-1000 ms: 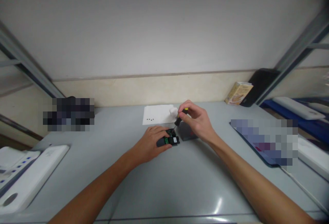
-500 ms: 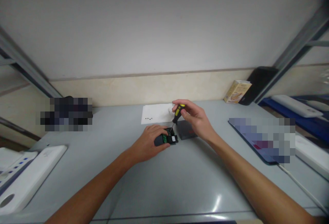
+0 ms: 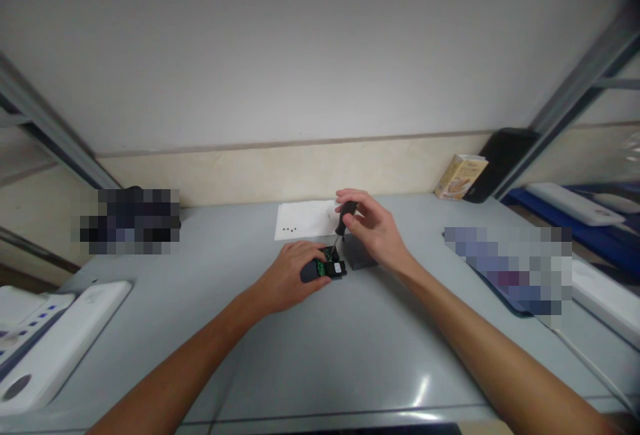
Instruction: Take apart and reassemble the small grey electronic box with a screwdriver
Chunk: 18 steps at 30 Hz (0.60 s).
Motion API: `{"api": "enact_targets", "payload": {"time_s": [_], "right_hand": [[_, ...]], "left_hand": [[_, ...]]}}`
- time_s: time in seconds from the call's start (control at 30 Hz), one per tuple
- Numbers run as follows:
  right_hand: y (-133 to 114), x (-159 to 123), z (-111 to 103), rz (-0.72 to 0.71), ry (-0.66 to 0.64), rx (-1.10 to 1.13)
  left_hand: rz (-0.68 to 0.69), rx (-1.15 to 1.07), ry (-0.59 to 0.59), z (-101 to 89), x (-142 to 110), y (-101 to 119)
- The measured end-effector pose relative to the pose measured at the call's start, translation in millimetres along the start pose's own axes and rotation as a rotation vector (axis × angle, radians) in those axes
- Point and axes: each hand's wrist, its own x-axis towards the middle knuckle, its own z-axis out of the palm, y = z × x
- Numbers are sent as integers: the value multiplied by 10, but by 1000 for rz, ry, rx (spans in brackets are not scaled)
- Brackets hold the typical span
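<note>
My left hand (image 3: 293, 278) is closed around a small dark electronic device (image 3: 311, 271) with a green circuit board showing, pressing it to the table. A white label shows on its black right end. In my right hand (image 3: 375, 225) a screwdriver (image 3: 346, 217) is gripped by its dark handle. Its thin shaft slants down to the device; whether the tip sits in a screw is too small to tell. A dark grey flat box-like piece (image 3: 361, 256) lies under my right hand, partly hidden. Behind, a white paper sheet (image 3: 306, 218) holds several tiny dark pieces that look like screws.
At the right lies a blurred-out tablet-like object (image 3: 500, 268) with a white cable (image 3: 585, 355). A yellow box (image 3: 461, 176) and a black case (image 3: 503, 162) lean by the back wall. White power strips (image 3: 65, 348) lie at left; a dark blurred object (image 3: 135, 220) stands behind them.
The screwdriver handle has turned in my right hand, its yellow marks now out of sight. My right hand has shifted slightly left; my left hand keeps the device in place.
</note>
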Motion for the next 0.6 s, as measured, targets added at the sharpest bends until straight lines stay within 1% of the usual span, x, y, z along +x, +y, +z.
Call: {"api": "enact_targets", "payload": {"time_s": [0.07,0.1,0.2,0.23,0.33,0.4,0.53,0.6], "right_hand": [[10,4,3,-3,56,-28],[10,6,1,5,55,-8],[-8,10,-6,34,-20,97],[-16,9,-7,34,-30,101],[-37,9,0,9,28,14],[-46,12,1,8,54,-5],[-56,17,-16,38,-40,86],[-59,13,-24,26,-61,81]], "left_hand": [[-2,3,-10,-4,-1,2],[-3,4,-16,-8,-2,6],[-3,6,-24,-18,-1,18],[0,8,-23,-20,-1,22],[10,13,-18,-23,-1,28],[11,15,-15,-23,-1,27],[10,10,-17,-26,3,28],[13,9,-15,-28,5,30]]}}
